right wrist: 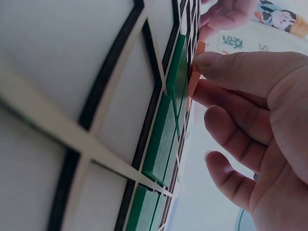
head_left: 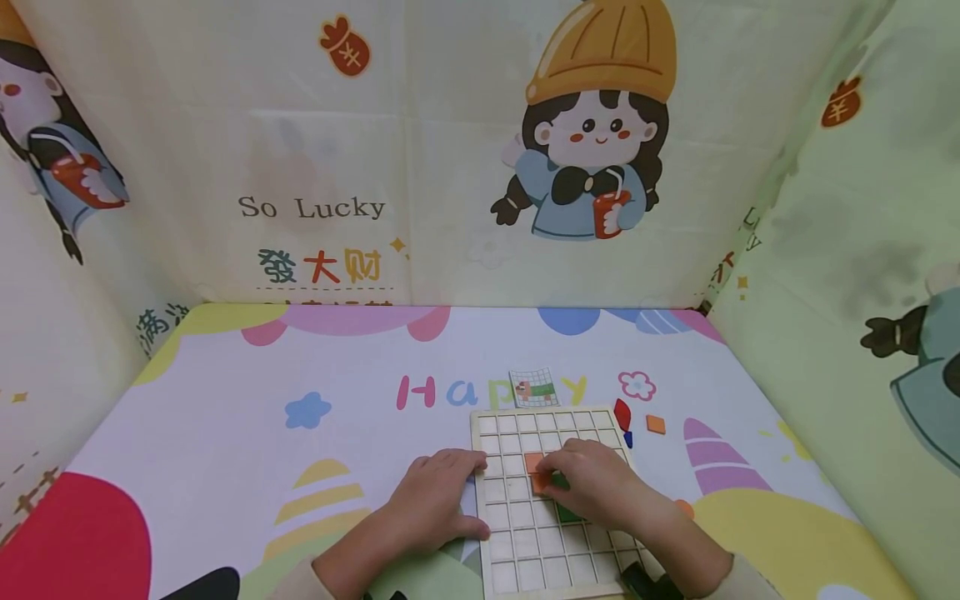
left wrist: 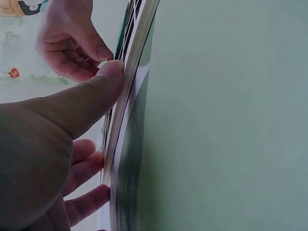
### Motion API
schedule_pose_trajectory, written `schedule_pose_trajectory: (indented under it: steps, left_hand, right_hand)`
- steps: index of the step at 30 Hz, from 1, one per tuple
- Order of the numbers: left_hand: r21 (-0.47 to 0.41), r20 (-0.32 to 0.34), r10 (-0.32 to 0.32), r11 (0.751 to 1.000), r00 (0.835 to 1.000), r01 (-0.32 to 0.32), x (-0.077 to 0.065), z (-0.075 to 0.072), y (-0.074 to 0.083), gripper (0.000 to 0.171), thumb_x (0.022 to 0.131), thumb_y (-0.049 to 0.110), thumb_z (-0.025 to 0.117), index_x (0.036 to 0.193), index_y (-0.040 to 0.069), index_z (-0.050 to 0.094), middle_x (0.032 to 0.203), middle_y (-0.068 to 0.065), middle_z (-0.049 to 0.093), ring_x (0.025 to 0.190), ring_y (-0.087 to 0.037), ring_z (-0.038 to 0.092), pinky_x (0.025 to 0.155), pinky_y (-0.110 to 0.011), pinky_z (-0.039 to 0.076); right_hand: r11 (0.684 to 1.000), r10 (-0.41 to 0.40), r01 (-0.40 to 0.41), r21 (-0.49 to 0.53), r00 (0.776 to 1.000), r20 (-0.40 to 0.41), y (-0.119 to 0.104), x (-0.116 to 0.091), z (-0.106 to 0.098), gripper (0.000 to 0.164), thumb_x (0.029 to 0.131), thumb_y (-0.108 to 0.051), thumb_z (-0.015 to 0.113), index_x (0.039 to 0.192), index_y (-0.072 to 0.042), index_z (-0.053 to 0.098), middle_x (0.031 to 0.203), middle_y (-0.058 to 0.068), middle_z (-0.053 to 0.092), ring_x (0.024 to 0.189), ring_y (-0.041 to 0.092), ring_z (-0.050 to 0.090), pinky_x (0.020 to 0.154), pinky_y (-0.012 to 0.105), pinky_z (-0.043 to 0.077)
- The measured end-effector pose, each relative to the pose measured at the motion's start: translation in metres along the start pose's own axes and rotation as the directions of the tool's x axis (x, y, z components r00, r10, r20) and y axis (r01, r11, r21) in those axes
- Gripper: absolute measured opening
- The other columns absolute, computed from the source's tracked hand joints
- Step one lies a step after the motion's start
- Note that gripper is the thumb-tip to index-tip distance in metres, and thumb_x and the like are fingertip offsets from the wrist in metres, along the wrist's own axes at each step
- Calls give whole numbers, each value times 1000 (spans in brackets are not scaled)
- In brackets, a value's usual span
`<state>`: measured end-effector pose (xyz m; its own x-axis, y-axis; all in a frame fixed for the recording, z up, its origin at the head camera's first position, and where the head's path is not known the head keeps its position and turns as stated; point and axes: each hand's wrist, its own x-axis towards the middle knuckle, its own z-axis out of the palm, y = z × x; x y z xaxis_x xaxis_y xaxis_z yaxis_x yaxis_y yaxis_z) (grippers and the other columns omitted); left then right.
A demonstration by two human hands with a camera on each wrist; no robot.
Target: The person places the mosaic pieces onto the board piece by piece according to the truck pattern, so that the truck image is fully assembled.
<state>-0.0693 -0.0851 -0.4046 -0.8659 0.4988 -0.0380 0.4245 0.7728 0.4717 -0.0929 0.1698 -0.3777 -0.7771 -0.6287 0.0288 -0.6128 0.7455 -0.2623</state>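
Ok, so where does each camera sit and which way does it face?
Head: worn on the head, facing forward and down at the board; left hand, right hand and forearms show.
Left wrist: worn there, looking along the board's edge; left hand close, right hand beyond.
Right wrist: worn there, looking across the board; right hand pinching an orange tile, part of left hand beyond.
The wrist views share the board and both hands.

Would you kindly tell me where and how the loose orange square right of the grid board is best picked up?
Pinch two opposite edges with the right hand once free, probably coming from above and the right: the orange square lies flat, while the red piece and blue piece sit on its left.
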Motion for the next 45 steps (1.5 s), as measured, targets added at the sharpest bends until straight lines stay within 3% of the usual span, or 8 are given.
schedule_pose_trajectory:
  steps: [25, 35, 45]
  left_hand:
    - [-2, 11, -14, 1000, 1000, 15, 2, 2, -1, 75, 77, 52, 83, 135, 14, 53, 133, 0, 56, 130, -23, 47, 101, -49, 39]
    - [-5, 13, -18, 1000, 1000, 18, 2, 2, 1, 76, 76, 52, 83, 134, 13, 54, 133, 0, 57, 129, -23, 47, 101, -50, 39]
    - [5, 2, 1, 1000, 1000, -1, 0, 0, 0, 75, 75, 52, 84, 133, 13, 54, 132, 0, 57, 129, -24, 48, 99, -50, 40]
  right_hand:
    - [1000, 6, -6, 1, 1000, -27, 0, 3, 0, 13, 81, -20, 84, 88, -21, 73, 78, -14, 60, 71, 5, 49, 62, 26, 44]
    - [999, 23, -24, 45, 1000, 6, 0, 1, -1, 14, 82, -22, 84, 90, -22, 73, 80, -18, 57, 75, 4, 48, 64, 26, 45]
    - [999, 39, -38, 32, 999, -32, 13, -11, -12, 26, 83, -22, 82, 106, -16, 73, 100, -9, 66, 96, 16, 60, 81, 36, 52]
